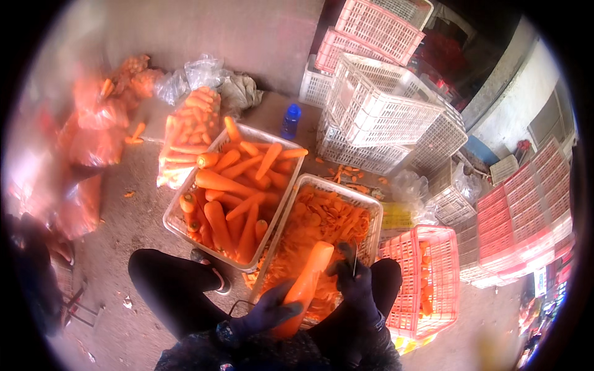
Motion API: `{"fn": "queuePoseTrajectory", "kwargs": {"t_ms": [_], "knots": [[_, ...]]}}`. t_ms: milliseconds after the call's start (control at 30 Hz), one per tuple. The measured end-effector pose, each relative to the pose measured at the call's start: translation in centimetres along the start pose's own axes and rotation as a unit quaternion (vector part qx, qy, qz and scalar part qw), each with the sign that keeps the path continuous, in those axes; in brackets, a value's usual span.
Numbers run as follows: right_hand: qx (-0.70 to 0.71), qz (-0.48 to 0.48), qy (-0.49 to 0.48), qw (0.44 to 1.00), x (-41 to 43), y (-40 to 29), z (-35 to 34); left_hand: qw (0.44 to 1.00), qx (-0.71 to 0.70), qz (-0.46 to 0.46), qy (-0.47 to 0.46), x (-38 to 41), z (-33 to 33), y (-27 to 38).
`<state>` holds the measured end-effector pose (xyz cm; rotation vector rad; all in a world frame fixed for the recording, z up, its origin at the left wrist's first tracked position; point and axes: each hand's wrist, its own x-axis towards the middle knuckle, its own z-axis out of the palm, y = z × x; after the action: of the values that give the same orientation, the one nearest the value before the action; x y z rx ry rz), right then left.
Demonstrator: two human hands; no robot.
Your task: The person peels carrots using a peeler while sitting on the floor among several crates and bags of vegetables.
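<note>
In my gloved left hand (271, 308) lies a large carrot (308, 278), tilted up and to the right, its top end cut flat. My gloved right hand (348, 273) is closed around a tool with a thin metal blade (355, 260), just right of the carrot; whether it is a knife or a peeler I cannot tell. Below both hands, a plastic crate (378, 218) holds orange peelings and carrot slices (325, 213). Beside it on the left, another plastic crate (171, 227) is heaped with whole carrots (225, 183).
A pink crate (457, 278) with carrot pieces stands right of my knee. Stacked white crates (385, 120) rise behind, near a blue bottle (291, 121). A bag of carrots (190, 125) and orange bags (95, 143) lie left. Another person's leg (37, 269) shows at the far left.
</note>
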<state>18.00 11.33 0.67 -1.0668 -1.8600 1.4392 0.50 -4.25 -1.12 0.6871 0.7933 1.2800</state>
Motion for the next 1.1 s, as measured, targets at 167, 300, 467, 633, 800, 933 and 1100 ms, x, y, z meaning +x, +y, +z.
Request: {"fn": "queuePoseTrajectory", "kwargs": {"t_ms": [167,300,467,633,800,933,1100], "knots": [[0.264,0.314,-0.171,0.896,-4.1,8.7,3.0,0.979,0.095,0.168,0.068,0.5,0.2,1.0],[0.364,0.340,-0.077,0.864,-5.3,-8.6,5.8,0.966,0.128,0.219,0.044,0.5,0.2,2.5],[0.427,0.260,-0.117,0.858,-1.9,2.9,5.7,0.914,0.263,0.305,0.036,0.8,0.6,3.7],[0.346,0.202,0.016,0.916,0.1,1.0,2.0,0.990,0.074,0.112,0.036,0.9,-1.6,3.0],[0.164,0.078,-0.098,0.978,1.4,-3.5,0.3,0.986,-0.165,0.025,-0.026,0.4,-0.4,3.2],[0.110,0.124,-0.103,0.981,1.9,-2.1,3.2,0.959,-0.281,-0.038,0.024,1.1,-2.6,-2.6],[0.139,0.057,-0.123,0.981,3.4,-1.3,1.8,0.962,-0.267,-0.025,0.055,2.0,-3.0,-2.4]]}}
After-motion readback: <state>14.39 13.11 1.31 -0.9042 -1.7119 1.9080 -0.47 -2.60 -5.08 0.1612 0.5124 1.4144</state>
